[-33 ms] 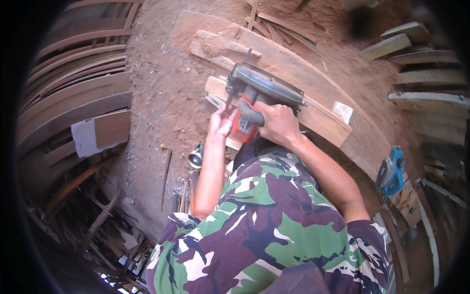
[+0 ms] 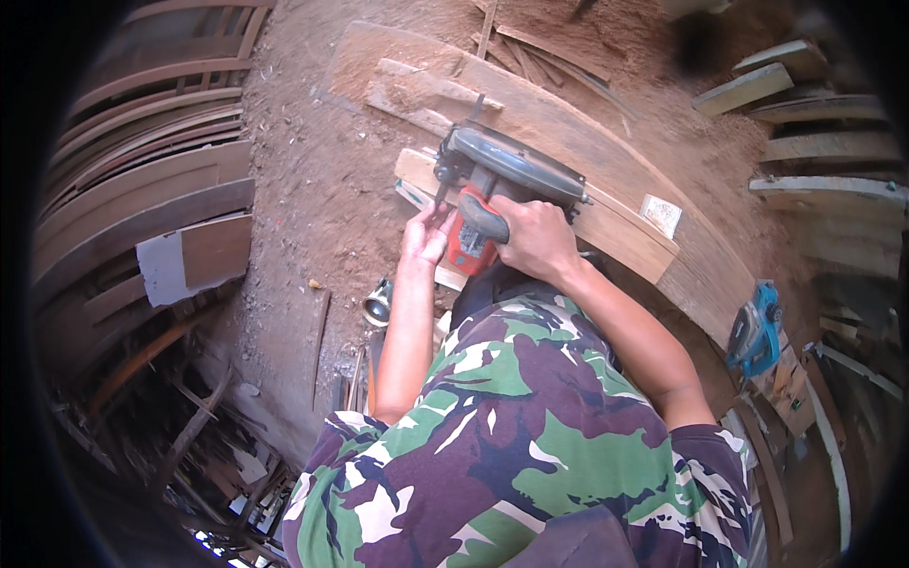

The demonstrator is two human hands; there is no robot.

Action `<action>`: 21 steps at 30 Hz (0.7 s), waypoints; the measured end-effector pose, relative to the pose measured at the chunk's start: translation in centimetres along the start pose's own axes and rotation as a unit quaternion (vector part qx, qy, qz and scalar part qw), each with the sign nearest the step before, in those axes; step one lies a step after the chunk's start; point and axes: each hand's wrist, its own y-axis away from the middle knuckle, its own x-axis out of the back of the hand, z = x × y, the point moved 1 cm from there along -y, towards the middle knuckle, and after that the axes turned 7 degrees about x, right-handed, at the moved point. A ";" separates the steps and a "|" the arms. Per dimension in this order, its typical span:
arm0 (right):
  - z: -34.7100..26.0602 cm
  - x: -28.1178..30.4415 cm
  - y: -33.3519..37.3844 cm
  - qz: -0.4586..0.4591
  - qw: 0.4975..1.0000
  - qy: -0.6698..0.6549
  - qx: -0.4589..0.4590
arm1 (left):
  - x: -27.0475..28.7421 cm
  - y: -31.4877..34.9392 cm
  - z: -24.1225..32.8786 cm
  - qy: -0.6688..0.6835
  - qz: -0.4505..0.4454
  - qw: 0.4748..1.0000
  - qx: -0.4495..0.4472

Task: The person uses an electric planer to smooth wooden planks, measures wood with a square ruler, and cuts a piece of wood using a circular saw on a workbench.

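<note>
Circular saw (image 2: 502, 185) sits just above the middle of the frame, red and grey, resting on a pale wooden plank (image 2: 620, 225) that runs toward the right. Right hand (image 2: 538, 237) is wrapped tight around the saw's dark handle – a full, closed grip. Left hand (image 2: 426, 232) lies against the saw's left side beside the red body, fingers curled loosely; whether it actually grasps anything I cannot tell. Under the plank lies a wider, dusty board (image 2: 568, 114) on ground (image 2: 312, 189) covered in sawdust. Curved wooden slats (image 2: 142, 189) are stacked at the left of the frame – more boards lie at the upper right. A blue power tool (image 2: 755, 329) rests at the right, well apart from the hands
</note>
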 end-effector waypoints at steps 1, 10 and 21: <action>0.1 -0.1 -0.1 0.000 1.000 0.000 -0.002 | 0.2 -0.2 -0.1 -0.011 -0.005 1.000 0.001; 0.4 -0.9 -0.8 0.010 1.000 0.002 0.009 | 0.4 -1.2 0.9 -0.045 -0.012 0.999 0.008; -0.4 -0.9 -2.6 0.001 1.000 0.000 0.018 | -0.8 0.3 2.4 -0.077 -0.021 0.996 -0.027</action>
